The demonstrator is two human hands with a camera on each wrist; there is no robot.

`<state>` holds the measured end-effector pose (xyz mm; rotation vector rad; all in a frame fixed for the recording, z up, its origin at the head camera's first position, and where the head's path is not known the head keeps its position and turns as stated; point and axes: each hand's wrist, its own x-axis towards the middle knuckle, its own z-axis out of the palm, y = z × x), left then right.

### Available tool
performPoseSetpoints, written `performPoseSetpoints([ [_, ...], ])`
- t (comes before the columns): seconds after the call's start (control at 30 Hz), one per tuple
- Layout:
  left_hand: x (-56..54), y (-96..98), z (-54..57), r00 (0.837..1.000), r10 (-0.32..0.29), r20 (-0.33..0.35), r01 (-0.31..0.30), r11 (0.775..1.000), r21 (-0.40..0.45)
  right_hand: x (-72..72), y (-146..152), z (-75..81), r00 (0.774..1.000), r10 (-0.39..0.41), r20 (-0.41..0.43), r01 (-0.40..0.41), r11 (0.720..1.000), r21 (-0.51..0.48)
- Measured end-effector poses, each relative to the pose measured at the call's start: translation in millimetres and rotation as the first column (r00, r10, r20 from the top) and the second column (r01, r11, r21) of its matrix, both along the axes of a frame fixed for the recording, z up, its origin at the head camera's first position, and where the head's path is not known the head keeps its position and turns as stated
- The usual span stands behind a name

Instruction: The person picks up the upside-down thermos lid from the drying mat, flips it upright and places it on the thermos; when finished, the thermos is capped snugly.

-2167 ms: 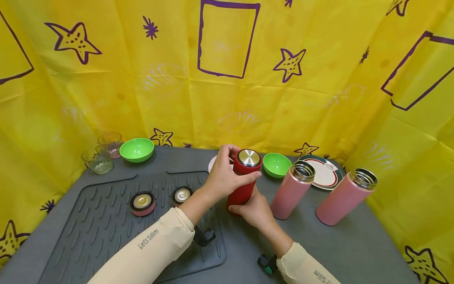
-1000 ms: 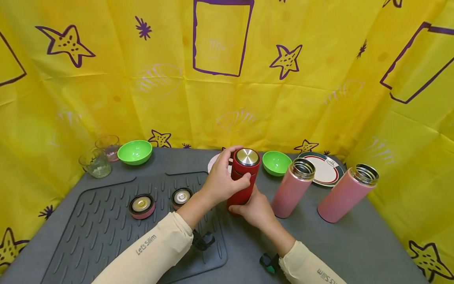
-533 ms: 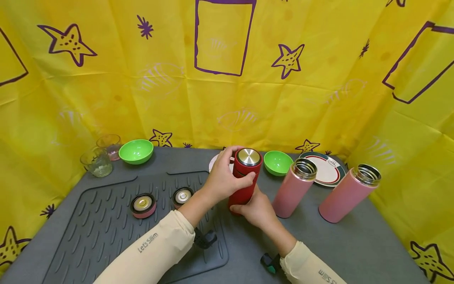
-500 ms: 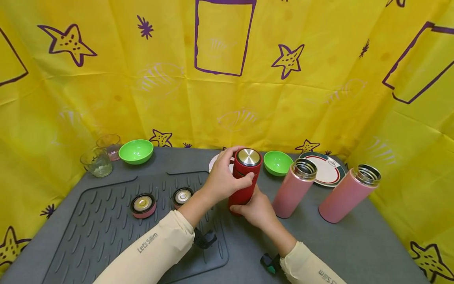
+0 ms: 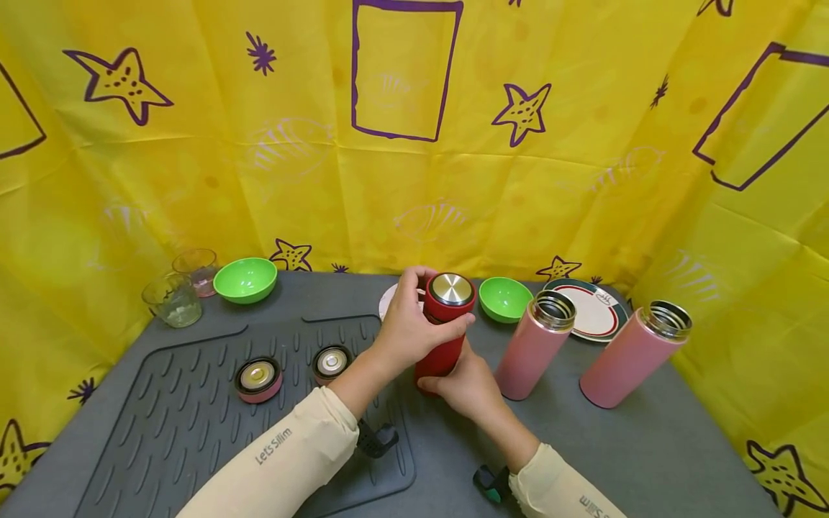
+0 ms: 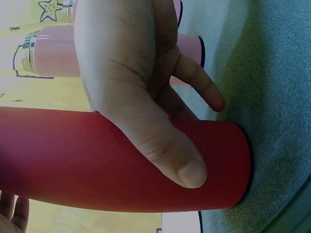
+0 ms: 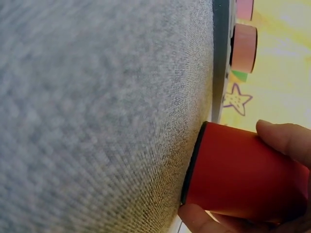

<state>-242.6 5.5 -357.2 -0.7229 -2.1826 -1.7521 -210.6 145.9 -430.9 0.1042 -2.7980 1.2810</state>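
A red insulated bottle point(image 5: 442, 357) stands upright on the grey table in the head view, its cap point(image 5: 452, 289) topped with brushed metal. My left hand point(image 5: 406, 327) grips the cap, thumb across the front and fingers round the far side. Lower down, my right hand point(image 5: 469, 385) grips the body, its thumb near the base. In the left wrist view that right hand point(image 6: 131, 82) covers part of the bottle. The right wrist view shows the bottle's dark-rimmed base point(image 7: 194, 165) against the cloth. The fingers behind the bottle are mostly hidden.
Two uncapped pink bottles point(image 5: 532, 356) point(image 5: 631, 360) stand at right. Two pink lids point(image 5: 259, 379) point(image 5: 332, 362) lie upturned on a ridged mat point(image 5: 194, 432). Behind are green bowls point(image 5: 246, 280) point(image 5: 505, 298), a rimmed plate point(image 5: 592, 309) and glass cups point(image 5: 173, 301) point(image 5: 197, 270).
My left thumb has slid rightward across the front of the cap since half a second ago, and the left wrist has turned slightly. My right hand keeps its hold low on the bottle.
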Motion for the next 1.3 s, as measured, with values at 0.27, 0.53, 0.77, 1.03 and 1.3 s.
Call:
performPoseSetpoints([
  [0.27, -5.3, -7.7, -3.5, 0.989, -0.109, -0.098, 0.108, 0.994, -0.017, -0.2, 0.3, 0.1, 1.000, 0.006, -0.011, -0.006, 1.000, 0.019],
  [0.53, 3.0, -3.0, 4.8, 1.000, -0.013, 0.028, 0.012, 1.000, 0.022, 1.0, 0.0, 0.3, 1.000, 0.024, -0.005, -0.024, 1.000, -0.006],
  [0.77, 1.3, -3.6, 6.1, 0.998, 0.040, -0.043, -0.040, 0.999, 0.009, 0.8, -1.6, -0.8, 1.000, 0.013, -0.003, -0.013, 1.000, 0.001],
  [1.03, -2.3, -7.4, 5.1, 0.994, -0.055, -0.093, 0.052, 0.998, -0.029, 0.6, -0.5, -1.4, 0.999, 0.017, -0.044, -0.016, 1.000, 0.020],
  [1.3, 4.0, 3.5, 5.5, 0.999, 0.049, 0.023, -0.049, 0.999, 0.017, -0.3, 1.0, -0.4, 1.000, 0.013, -0.017, -0.013, 1.000, 0.023],
])
